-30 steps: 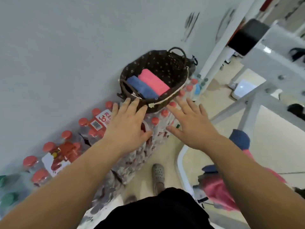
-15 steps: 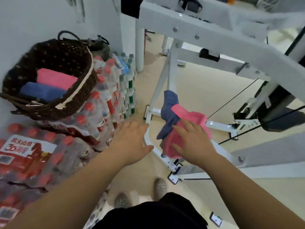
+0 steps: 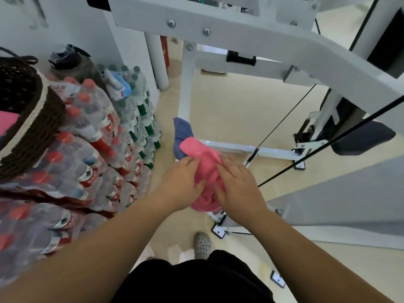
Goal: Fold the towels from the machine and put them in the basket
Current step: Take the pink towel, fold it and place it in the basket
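Observation:
A crumpled pink towel [image 3: 203, 154] hangs over the low white bar of the exercise machine [image 3: 231, 148], and a blue towel [image 3: 182, 132] is draped just behind it. My left hand [image 3: 179, 182] grips the pink towel's left side, thumb pressed into the cloth. On the towel's right side, my right hand [image 3: 238, 184] holds it with fingers laid over the top. The dark wicker basket [image 3: 37, 114] sits at the far left edge on stacked bottle packs, with a folded pink towel [image 3: 6, 123] showing inside.
Shrink-wrapped packs of water bottles [image 3: 94, 132] are piled along the wall at left. White machine beams cross overhead, and black cables [image 3: 328, 145] run diagonally to the right of my hands. My grey shoe [image 3: 202, 246] stands on the beige floor below.
I turned from the basket towards the machine. Both hands moved down from the basket's rim onto the pink towel; the right reached it first, then the left closed in.

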### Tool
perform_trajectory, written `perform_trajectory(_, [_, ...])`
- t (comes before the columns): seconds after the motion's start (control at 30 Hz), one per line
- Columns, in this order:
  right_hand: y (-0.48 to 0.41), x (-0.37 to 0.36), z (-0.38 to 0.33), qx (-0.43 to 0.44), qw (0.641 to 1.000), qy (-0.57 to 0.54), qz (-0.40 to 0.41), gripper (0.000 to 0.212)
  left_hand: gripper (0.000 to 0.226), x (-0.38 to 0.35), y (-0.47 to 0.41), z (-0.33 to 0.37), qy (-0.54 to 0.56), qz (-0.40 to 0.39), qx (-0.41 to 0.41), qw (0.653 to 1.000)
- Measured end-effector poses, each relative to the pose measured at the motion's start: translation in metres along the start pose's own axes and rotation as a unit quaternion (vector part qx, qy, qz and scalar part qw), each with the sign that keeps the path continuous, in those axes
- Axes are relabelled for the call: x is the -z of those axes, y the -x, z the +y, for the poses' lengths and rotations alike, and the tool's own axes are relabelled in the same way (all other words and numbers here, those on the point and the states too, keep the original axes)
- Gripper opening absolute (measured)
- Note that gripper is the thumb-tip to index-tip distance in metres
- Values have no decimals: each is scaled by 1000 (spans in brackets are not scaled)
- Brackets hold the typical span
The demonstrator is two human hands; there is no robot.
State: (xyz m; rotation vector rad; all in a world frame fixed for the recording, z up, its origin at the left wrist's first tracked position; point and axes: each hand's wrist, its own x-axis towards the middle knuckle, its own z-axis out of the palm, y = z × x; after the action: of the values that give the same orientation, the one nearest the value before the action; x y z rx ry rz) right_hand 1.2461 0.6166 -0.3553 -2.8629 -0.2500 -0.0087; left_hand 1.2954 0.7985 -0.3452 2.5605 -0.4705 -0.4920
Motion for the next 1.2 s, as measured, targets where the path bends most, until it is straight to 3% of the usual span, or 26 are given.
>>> perform_trajectory(0.13, [6,0,-1,49,988,-89,118,39,64,-13,-1,4,97,46,30,994])
perform_trajectory(0.27, [12,3,-3,66,986,-98,115,40,10,-15,2,-2,146,128,53,980])
perform_trajectory(0.3, [13,4,-5,69,987,-96,113,42,7,-14,4,-3,151,127,52,979])
perform_trajectory(0.43, [20,6,-12,70,986,-94,116,43,12,-9,14,-2,267,132,88,951])
perform_trajectory(0.5, [22,8,-14,77,985,-95,121,32,16,-2,20,2,374,149,99,910])
perform_trajectory(0.57, [23,10,-15,87,984,-99,117,19,24,7,26,7,417,147,83,893])
perform_trajectory(0.63, [23,14,-19,38,980,-168,96,19,25,15,34,14,428,126,60,893])
perform_trajectory(0.73, [12,29,-31,-59,938,-324,108,28,22,27,46,23,448,116,30,886])
perform_trajectory(0.8, [-2,42,-38,-6,941,-324,98,35,18,36,55,25,445,114,16,888])
perform_trajectory(0.9, [-23,54,-42,124,956,-265,4,50,16,44,67,20,380,132,-20,915])
perform_trajectory(0.97, [-32,54,-43,136,955,-257,-64,45,19,47,73,14,332,139,-18,933])
perform_trajectory(1.07, [-41,50,-40,154,965,-187,-101,30,12,50,79,10,302,158,4,940])
perform_trajectory(1.13, [-43,46,-36,161,974,-139,-84,25,14,48,78,3,215,194,-2,957])
perform_trajectory(1.2, [-42,47,-34,125,982,-135,-33,20,8,44,74,-6,120,182,1,976])
